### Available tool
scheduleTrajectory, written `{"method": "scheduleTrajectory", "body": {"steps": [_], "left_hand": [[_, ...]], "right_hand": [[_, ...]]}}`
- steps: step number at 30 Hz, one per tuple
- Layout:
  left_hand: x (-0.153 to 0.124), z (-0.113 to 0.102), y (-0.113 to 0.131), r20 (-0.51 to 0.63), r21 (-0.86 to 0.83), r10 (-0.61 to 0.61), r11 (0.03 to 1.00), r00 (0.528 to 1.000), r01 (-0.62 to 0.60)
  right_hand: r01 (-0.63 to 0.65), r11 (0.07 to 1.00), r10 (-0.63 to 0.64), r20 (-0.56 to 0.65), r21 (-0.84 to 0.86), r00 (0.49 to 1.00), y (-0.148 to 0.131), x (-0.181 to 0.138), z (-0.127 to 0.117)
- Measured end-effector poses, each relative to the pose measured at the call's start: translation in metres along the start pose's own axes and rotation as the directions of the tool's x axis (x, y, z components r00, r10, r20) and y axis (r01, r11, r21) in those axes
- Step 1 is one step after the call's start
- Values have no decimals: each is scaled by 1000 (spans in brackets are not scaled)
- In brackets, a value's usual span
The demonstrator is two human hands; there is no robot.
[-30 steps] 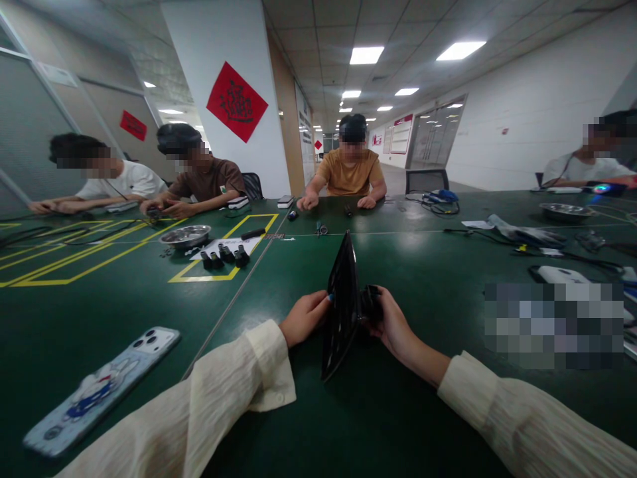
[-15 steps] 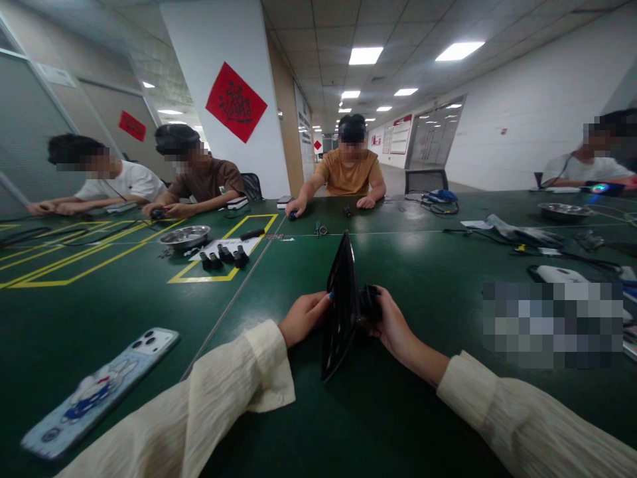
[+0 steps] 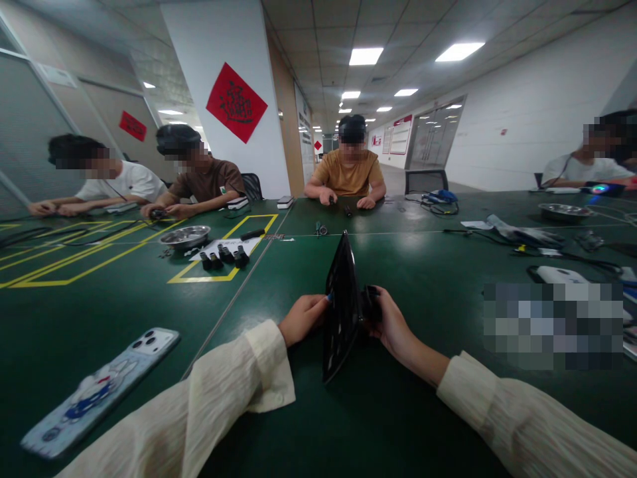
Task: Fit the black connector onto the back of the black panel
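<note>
A thin, flat black panel (image 3: 342,318) stands nearly upright and edge-on to me, between my hands just above the green table. My left hand (image 3: 302,320) pinches it from the left, the thumb laid on the panel's face; the other fingers are partly hidden behind it. On the panel's right side is a black bracket-like piece (image 3: 369,303), and the fingers of my right hand (image 3: 395,328) are wrapped round it. Exactly what kind of device this is cannot be made out.
A phone in a patterned case (image 3: 102,392) lies at the near left. Further off are a metal bowl (image 3: 185,236), several black cylindrical parts (image 3: 225,257) and yellow tape outlines. Cables (image 3: 527,247) and a pixelated area are at the right. Co-workers sit round the table (image 3: 423,411).
The panel has turned very slightly between my hands, which otherwise stay in place. Across the table, a co-worker's outstretched hand has drawn back towards the body, holding something small and dark.
</note>
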State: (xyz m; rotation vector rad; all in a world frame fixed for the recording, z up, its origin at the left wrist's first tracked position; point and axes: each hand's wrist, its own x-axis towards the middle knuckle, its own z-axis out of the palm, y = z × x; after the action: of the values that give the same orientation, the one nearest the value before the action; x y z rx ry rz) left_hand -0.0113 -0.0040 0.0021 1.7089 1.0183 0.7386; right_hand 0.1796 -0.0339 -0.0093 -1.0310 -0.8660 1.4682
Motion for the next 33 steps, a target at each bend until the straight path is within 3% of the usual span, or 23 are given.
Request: {"method": "scheduleTrajectory", "body": {"steps": [3,9,13,20,26,33], "left_hand": [[0,0,0,4,29,11,1000,1000,-11],[-4,0,9,-87,297,140,949,986,-109],[-4,-1,12,-81,401,174,907,981,-127],[-4,-2,10,-49,345,121,934,992,-96],[-3,-1,4,-88,257,13,966,996,10],[-3,-3,0,-21,189,16,982,1000,-12]], "right_hand": [[1,1000,-1,-8,-7,1000,-1,0,0],[1,1000,-1,-16,-6,1000,0,1,1],[7,1000,-7,-18,-22,1000,0,1,2],[17,999,-17,1,-37,1000,1,0,0],[22,999,-21,15,-35,1000,3,2,-2],[8,1000,-8,18,-1,1000,0,0,0]]}}
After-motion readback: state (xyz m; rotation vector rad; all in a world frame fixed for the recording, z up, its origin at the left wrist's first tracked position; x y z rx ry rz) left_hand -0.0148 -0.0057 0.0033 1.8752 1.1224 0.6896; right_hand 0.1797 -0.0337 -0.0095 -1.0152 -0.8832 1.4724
